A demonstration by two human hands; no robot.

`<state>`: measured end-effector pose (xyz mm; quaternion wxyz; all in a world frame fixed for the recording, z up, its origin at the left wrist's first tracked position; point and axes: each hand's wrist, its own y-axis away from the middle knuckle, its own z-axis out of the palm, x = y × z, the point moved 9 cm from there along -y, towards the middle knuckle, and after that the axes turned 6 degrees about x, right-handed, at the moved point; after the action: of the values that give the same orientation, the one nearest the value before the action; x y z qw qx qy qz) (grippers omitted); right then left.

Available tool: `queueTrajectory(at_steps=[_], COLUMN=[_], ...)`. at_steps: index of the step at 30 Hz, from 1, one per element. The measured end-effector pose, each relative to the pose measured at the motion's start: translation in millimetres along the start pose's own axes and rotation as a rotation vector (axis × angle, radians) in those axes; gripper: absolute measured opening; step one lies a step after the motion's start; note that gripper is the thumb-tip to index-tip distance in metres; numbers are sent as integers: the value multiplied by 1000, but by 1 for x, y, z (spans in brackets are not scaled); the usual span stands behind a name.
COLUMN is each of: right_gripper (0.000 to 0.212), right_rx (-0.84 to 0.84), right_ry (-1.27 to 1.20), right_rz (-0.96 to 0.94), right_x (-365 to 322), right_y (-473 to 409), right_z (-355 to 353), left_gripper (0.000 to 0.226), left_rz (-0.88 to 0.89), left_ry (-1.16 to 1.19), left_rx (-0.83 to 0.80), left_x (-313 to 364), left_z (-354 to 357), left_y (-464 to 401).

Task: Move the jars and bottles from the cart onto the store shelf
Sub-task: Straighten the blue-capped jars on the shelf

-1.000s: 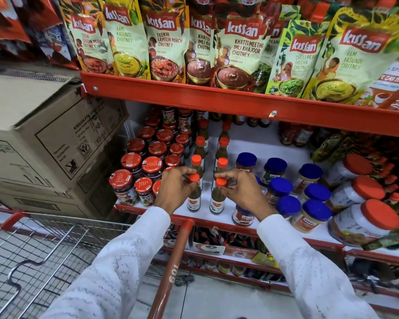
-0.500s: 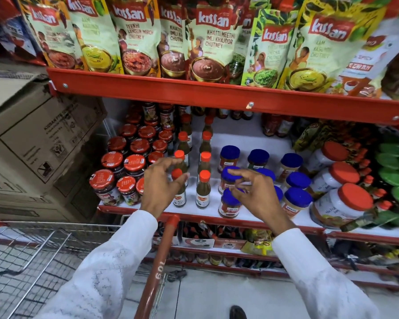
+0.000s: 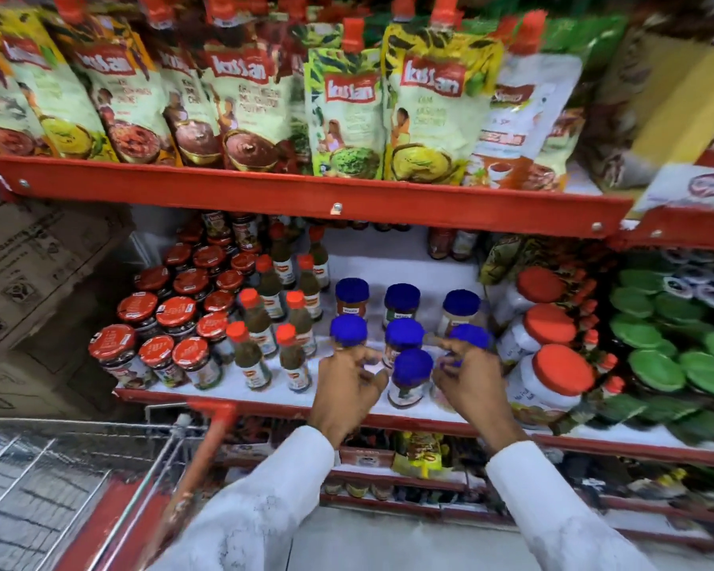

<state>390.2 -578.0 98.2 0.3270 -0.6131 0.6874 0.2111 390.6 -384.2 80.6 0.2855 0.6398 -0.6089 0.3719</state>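
Both hands are at the group of blue-lidded jars on the white store shelf (image 3: 264,399). My left hand (image 3: 349,389) has its fingers curled and apart just left of the front blue-lidded jar (image 3: 411,379), below another blue lid (image 3: 349,329). My right hand (image 3: 470,381) is on the right side of that front jar, fingers closed over a blue-lidded jar (image 3: 468,335) whose body it hides. The view is motion-blurred. Brown bottles with orange caps (image 3: 250,358) stand in two rows to the left. The wire cart (image 3: 58,467) is at the lower left.
Red-lidded jars (image 3: 114,348) fill the shelf's left end. Large white jars with orange lids (image 3: 553,379) and green lids (image 3: 656,364) crowd the right. A red upper shelf (image 3: 334,195) holds chutney pouches (image 3: 240,96). Cardboard boxes (image 3: 38,274) stand left; the cart handle (image 3: 207,447) rises below.
Both hands have left the orange-capped bottles and moved right to the blue-lidded jars. The camera has swung right, and the view is now blurred.
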Motion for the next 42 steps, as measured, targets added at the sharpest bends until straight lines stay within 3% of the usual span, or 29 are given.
queueTrajectory(at_steps=[7, 17, 26, 35, 40, 42], right_gripper=[44, 34, 32, 41, 21, 22], right_rx=[-143, -215, -131, -105, -49, 8], right_ry=[200, 242, 212, 144, 169, 173], right_rz=[-132, -102, -31, 3, 19, 56], right_x=[3, 10, 9, 5, 13, 26], right_y=[-19, -24, -13, -4, 1, 3], right_z=[24, 39, 43, 41, 20, -2], left_gripper=[49, 37, 50, 44, 51, 51], left_rz=[-158, -141, -109, -69, -39, 25], left_ry=[-106, -40, -54, -101, -164, -206], left_rx=[-60, -83, -110, -136, -114, -72], left_x=[-5, -9, -12, -5, 1, 15], left_z=[43, 55, 48, 45, 33, 26], left_y=[3, 0, -3, -2, -4, -7])
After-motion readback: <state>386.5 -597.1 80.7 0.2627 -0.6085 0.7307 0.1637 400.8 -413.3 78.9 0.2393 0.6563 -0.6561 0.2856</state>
